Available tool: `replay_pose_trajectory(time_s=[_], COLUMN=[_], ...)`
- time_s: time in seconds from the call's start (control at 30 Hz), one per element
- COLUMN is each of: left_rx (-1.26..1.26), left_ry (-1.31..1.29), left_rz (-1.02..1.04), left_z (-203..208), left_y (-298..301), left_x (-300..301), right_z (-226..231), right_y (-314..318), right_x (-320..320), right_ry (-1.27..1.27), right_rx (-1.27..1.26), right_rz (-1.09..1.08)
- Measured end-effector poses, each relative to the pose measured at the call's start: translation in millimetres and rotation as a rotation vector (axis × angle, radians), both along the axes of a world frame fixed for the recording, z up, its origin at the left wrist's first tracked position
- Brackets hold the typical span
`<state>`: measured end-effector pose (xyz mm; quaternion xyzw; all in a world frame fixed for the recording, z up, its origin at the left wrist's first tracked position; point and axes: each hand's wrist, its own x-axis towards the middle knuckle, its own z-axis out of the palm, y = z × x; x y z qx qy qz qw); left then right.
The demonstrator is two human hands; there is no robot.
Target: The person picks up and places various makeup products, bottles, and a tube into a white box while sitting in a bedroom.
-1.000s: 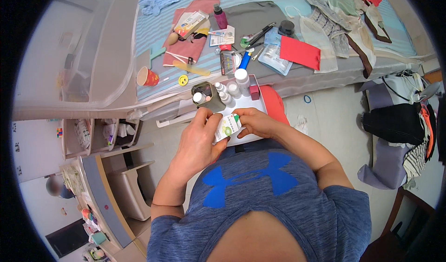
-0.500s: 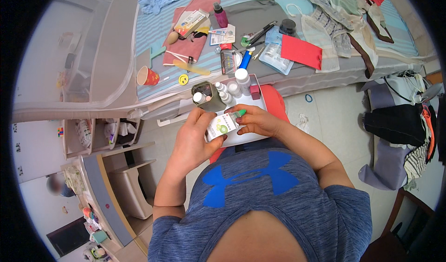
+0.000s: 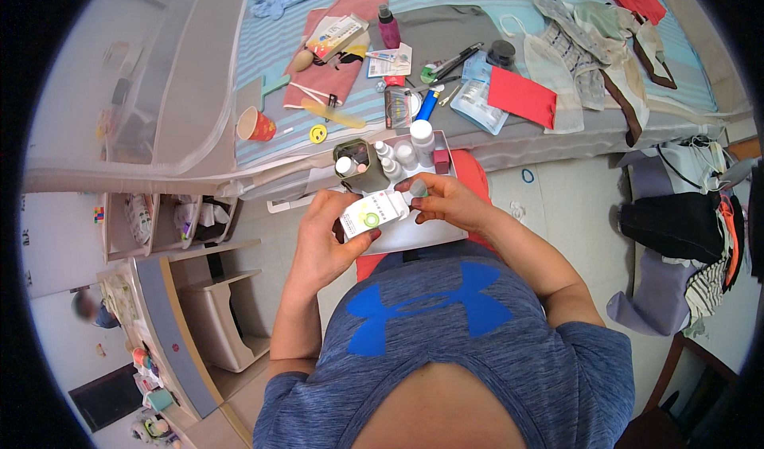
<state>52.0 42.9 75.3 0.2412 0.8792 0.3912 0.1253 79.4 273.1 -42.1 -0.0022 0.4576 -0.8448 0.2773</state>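
My left hand is wrapped round a small white carton with a green printed design, tilted over the white tray. At the carton's right end, my right hand pinches a small translucent bottle between thumb and fingers. Whether part of the bottle sits inside the carton I cannot tell. Just beyond my hands, the tray carries a tall white bottle, several smaller white bottles and a dark red box. An olive-green container with a white-capped bottle in it stands beside them.
Beyond the tray is a bed with a striped sheet, bearing a pink cloth, a purple spray bottle, a red envelope and a paper cup. Clothes are heaped at the right; a low shelf stands left.
My right hand has shifted slightly up and right. The green tip seen on the bottle before no longer shows; a clear, greyish part shows instead. The carton has moved a little left.
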Motion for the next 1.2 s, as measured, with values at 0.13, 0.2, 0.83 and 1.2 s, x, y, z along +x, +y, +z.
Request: replay_pose_trajectory(time_s=[0.13, 0.2, 0.83, 1.2], left_rx=[0.006, 0.067, 0.668, 0.865], left_ry=[-0.002, -0.035, -0.605, -0.486], left_rz=[0.012, 0.020, 0.301, 0.306], left_z=[-4, -10, -32, -32], left_y=[-3, -5, 26, 22], left_x=[0, -1, -8, -7], right_z=[3, 5, 109, 145], right_y=[0, 1, 0, 1], right_x=[-1, -2, -32, -39], right_ry=[-0.007, -0.004, 0.612, 0.620], right_rx=[-0.015, 0.020, 0.914, 0.963], right_rz=[-0.006, -0.004, 0.367, 0.307])
